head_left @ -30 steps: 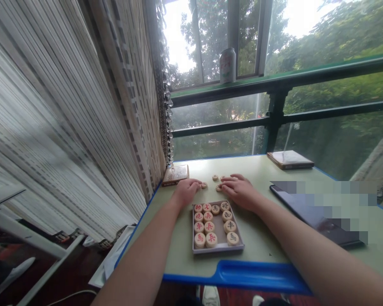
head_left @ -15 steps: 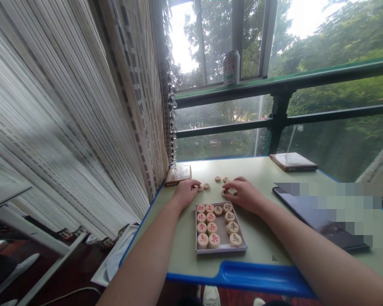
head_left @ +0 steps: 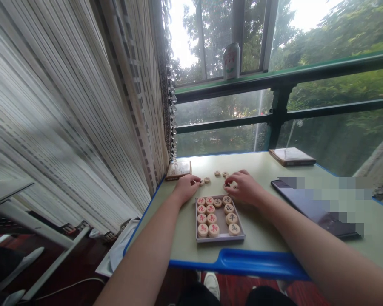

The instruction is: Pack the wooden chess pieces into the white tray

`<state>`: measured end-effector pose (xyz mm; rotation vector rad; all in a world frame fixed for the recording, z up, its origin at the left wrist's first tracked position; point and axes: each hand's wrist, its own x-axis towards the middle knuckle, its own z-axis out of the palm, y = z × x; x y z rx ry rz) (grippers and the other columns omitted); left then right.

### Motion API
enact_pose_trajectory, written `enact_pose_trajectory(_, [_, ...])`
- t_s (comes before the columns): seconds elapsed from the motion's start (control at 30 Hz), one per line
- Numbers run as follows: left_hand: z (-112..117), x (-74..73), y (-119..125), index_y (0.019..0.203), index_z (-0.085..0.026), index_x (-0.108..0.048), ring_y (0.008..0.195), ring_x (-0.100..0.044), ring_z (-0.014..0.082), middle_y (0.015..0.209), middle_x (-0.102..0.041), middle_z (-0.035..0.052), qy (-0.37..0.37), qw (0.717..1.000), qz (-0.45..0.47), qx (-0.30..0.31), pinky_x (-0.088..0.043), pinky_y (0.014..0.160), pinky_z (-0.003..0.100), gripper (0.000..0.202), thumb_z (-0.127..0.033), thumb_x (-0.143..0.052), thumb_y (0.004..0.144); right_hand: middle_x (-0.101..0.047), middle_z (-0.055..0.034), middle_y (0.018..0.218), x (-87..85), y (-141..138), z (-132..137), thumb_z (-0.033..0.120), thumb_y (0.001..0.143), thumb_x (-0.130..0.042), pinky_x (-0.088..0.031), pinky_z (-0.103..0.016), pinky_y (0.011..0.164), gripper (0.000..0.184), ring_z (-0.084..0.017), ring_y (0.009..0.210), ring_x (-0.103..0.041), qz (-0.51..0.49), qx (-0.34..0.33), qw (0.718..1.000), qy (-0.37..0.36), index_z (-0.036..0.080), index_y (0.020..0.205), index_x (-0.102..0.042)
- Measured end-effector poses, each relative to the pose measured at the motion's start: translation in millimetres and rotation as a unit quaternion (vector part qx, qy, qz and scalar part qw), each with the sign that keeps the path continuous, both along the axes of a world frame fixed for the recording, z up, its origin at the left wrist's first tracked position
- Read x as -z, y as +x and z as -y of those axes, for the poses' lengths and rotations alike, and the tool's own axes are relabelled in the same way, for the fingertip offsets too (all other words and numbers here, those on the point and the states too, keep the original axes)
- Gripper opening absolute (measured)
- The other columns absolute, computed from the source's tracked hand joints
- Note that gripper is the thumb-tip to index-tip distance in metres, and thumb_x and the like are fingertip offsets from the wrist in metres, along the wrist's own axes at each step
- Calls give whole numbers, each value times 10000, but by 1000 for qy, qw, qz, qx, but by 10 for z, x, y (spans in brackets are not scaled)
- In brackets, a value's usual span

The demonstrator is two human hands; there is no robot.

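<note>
My left hand [head_left: 187, 188] is at the far left of the table, its bent fingers and thumb closed at the edge of a round wooden xiangqi piece [head_left: 202, 183]. Another xiangqi piece [head_left: 207, 180] lies just right of it. Across from it, my right hand [head_left: 244, 187] pinches a xiangqi piece [head_left: 226, 186] low over the tabletop; its fingers partly cover more pieces. Two loose pieces, one of them a pale xiangqi piece [head_left: 217, 173], lie beyond. Nearer me stands a shallow open box [head_left: 221, 239] holding red-marked pieces on the left and dark-marked ones along the right and top.
A tablet-like dark slab [head_left: 301, 204], partly pixelated, lies under and beyond my right forearm. Flat boxes rest at the back left [head_left: 178, 170] and back right [head_left: 292, 156] of the table [head_left: 185, 250]. A can [head_left: 231, 61] stands on the window ledge. Curtains [head_left: 121, 106] hang at left.
The view has tipped down slightly. My right hand has shifted a little right with its piece. My left hand stays nearly in place, with more of its piece showing. The box contents look the same.
</note>
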<state>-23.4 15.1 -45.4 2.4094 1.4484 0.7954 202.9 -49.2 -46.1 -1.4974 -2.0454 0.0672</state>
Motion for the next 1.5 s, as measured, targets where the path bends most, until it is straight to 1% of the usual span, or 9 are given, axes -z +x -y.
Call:
enact_pose_trajectory(0.1, [10,7,-9,872,-159,-694,750,-590,143,866,-669,53,2,1000,4,-2,-469,721,261,226,-252,-534,744,-663,-56,859,-31,-16,45,348,752,-579,-408,-346,810,178,-237,907,-483,-27,3,999,17,209,811,-672])
enact_pose_trajectory(0.2, [17,5,-15,859,-160,-692,732,-585,141,841,-666,46,-3,1000,6,0,-467,690,253,219,-268,-540,744,-662,-52,842,-10,-14,43,322,736,-594,-407,-347,815,150,-237,899,-479,-19,0,1000,14,208,794,-672])
enact_pose_trajectory(0.4, [-1,5,-21,930,-166,-689,704,-566,127,851,-644,50,10,1000,-7,19,-465,682,243,256,-287,-537,764,-661,-54,840,31,23,-9,321,736,-593,-406,-358,817,147,-238,894,-483,-25,3,1000,10,209,791,-671])
enact_pose_trajectory(0.57, [-4,2,-28,904,-170,-692,715,-568,138,842,-641,51,6,1000,-19,16,-463,686,255,269,-337,-538,759,-655,-57,835,-68,-45,59,353,735,-601,-415,-366,801,168,-237,901,-499,-68,-21,997,15,207,796,-658])
enact_pose_trajectory(0.67, [4,-6,-20,892,-171,-690,711,-566,143,831,-644,49,8,1000,-23,9,-461,677,258,271,-350,-544,751,-648,-53,824,-136,-143,154,346,724,-619,-424,-362,781,153,-238,909,-503,-79,-61,995,15,212,790,-653])
enact_pose_trajectory(0.8, [-1,-8,2,888,-166,-690,722,-571,145,845,-649,52,16,999,-28,12,-462,689,256,264,-337,-544,751,-642,-45,814,-179,-244,266,301,705,-645,-430,-349,772,114,-227,900,-500,-48,-109,993,-1,217,782,-647])
enact_pose_trajectory(0.93, [-15,-13,24,889,-159,-692,707,-574,151,833,-653,56,14,999,-39,14,-466,683,260,273,-346,-555,745,-638,-46,823,-181,-258,288,296,689,-664,-421,-350,800,131,-226,908,-488,-28,-106,994,-11,211,786,-646])
enact_pose_trajectory(1.1, [9,-42,36,984,-162,-680,733,-575,146,894,-651,60,7,999,-41,25,-461,704,251,306,-320,-516,780,-634,-52,827,-155,-232,259,324,685,-668,-420,-358,807,151,-233,912,-477,-13,-100,995,-20,216,790,-660])
enact_pose_trajectory(1.5, [35,-59,68,936,-181,-694,726,-555,145,857,-620,50,8,998,-60,29,-456,702,249,282,-351,-546,767,-619,-57,849,-122,-234,255,295,695,-639,-414,-375,841,144,-242,915,-482,28,-112,993,-29,255,817,-705])
